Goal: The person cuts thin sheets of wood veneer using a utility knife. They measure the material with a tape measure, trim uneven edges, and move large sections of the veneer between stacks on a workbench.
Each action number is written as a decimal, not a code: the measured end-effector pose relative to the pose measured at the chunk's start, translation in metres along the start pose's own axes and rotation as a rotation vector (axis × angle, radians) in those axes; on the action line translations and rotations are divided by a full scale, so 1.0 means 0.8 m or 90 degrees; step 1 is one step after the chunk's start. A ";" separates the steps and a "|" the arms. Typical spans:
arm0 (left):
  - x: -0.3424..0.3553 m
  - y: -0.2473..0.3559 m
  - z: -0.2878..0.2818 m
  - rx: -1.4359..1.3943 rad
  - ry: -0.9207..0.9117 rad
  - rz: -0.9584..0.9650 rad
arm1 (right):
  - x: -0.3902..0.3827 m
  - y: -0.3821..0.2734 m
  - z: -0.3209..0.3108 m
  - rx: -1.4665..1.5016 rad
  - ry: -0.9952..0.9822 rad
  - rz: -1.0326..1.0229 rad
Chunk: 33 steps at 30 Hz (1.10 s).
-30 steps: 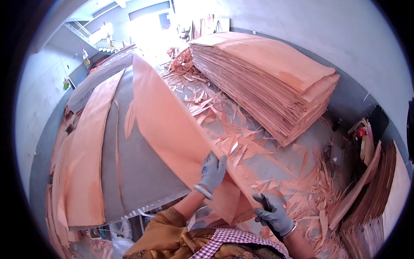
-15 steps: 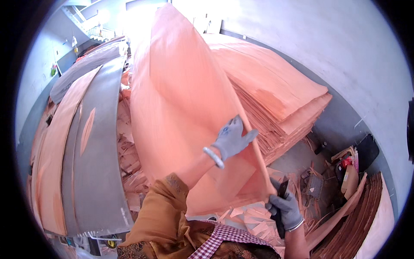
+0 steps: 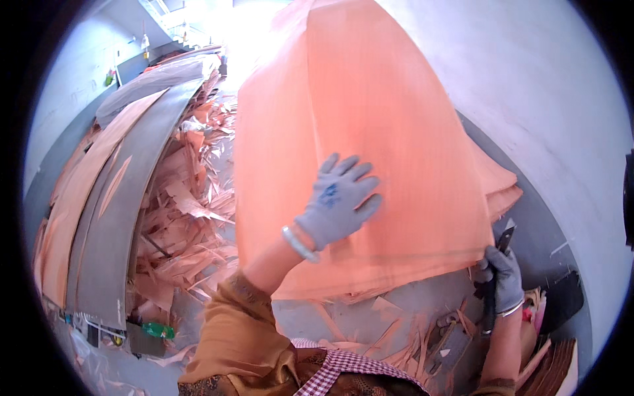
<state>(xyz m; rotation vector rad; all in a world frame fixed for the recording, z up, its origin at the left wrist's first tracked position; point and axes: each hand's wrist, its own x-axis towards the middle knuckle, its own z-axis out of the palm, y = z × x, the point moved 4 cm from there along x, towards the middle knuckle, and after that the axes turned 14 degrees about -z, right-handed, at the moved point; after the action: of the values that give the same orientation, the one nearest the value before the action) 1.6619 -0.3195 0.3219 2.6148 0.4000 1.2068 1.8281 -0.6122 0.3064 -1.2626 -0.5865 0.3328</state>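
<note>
While the left hand (image 3: 340, 198) spreads over veneer (image 3: 403, 125), the right (image 3: 504, 277) grips a knife (image 3: 506, 236).

The broad orange sheet (image 3: 403, 132) blocks my way ahead. On its left I have room above the scraps (image 3: 191, 201), up to the grey board (image 3: 132, 204); glare makes the far end uncertain.

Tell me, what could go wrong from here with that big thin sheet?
The knife in the right hand has a bare blade close to the sheet's edge, so it might nick the sheet or the person.

The left hand lies spread on the broad sheet without gripping it, so the sheet could slip or crease.

Loose scraps litter the floor and might trip someone.
</note>
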 end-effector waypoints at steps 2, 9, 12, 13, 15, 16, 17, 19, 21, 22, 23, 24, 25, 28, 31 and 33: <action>-0.005 -0.006 0.016 -0.001 0.061 -0.053 | 0.048 -0.006 -0.049 -0.023 0.000 -0.006; -0.048 -0.072 0.113 -0.204 -0.049 -0.410 | 0.199 0.003 -0.180 -0.089 -0.027 -0.019; -0.041 -0.079 0.167 -0.284 -0.032 -0.543 | 0.254 0.012 -0.219 -0.076 -0.075 -0.030; -0.030 -0.076 0.188 -0.280 0.005 -0.520 | 0.277 0.016 -0.234 -0.087 -0.068 -0.032; -0.010 -0.072 0.230 -0.293 0.029 -0.522 | 0.318 0.032 -0.267 -0.109 -0.052 -0.033; 0.000 -0.070 0.251 -0.299 0.040 -0.525 | 0.339 0.036 -0.278 -0.107 -0.053 -0.024; 0.015 -0.066 0.266 -0.324 0.024 -0.545 | 0.356 0.044 -0.288 -0.093 -0.050 -0.012; 0.044 -0.055 0.301 -0.376 -0.007 -0.586 | 0.391 0.051 -0.307 -0.115 -0.072 -0.015; 0.071 -0.042 0.323 -0.362 0.007 -0.539 | 0.422 0.063 -0.322 -0.112 -0.050 -0.006; 0.082 -0.037 0.332 -0.356 0.013 -0.515 | 0.439 0.068 -0.331 -0.112 -0.039 -0.002; 0.087 -0.032 0.341 -0.316 0.021 -0.503 | 0.453 0.073 -0.345 -0.123 -0.049 -0.001; 0.100 -0.029 0.345 -0.278 0.027 -0.490 | 0.471 0.075 -0.363 -0.135 -0.058 0.000; 0.101 -0.028 0.351 -0.237 0.029 -0.488 | 0.490 0.087 -0.379 -0.149 -0.073 0.013; 0.077 -0.020 0.342 -0.180 0.123 -0.542 | 0.550 0.126 -0.414 -0.171 -0.107 0.045; 0.039 0.008 0.341 -0.152 0.231 -0.670 | 0.600 0.153 -0.450 -0.174 -0.153 0.043; 0.010 0.042 0.351 -0.161 0.271 -0.773 | 0.632 0.176 -0.482 -0.171 -0.166 0.060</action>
<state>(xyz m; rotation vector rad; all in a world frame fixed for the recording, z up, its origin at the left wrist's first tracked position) 1.8879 -0.3749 0.1608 1.3529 1.4824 1.1452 2.4736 -0.6037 0.2160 -1.5208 -0.8164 0.5146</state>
